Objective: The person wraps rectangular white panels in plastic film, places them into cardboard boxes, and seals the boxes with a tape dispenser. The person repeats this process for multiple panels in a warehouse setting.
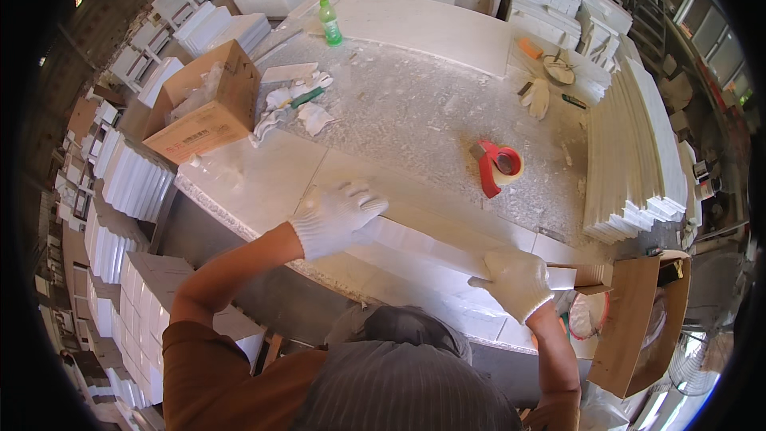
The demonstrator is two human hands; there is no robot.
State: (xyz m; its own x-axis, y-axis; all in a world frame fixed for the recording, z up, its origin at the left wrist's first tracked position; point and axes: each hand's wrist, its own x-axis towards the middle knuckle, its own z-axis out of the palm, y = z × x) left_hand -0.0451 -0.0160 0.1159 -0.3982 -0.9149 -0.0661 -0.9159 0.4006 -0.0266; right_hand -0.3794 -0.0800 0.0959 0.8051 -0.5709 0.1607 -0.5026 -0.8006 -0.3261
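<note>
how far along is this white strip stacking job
Done: a large stack of white strips already lies at the bench's right edge. In hand: the left hand and right hand, both gloved, grip the ends of a long white strip bundle. Left, probably: the red tape dispenser sits untouched and the bundle looks untaped.

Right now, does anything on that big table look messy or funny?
A little. Crumpled white rags lie in a heap beside the open cardboard box, and the bench top is dusty and speckled. The long white strip under the left hand and right hand lies flat and looks unbroken.
</note>
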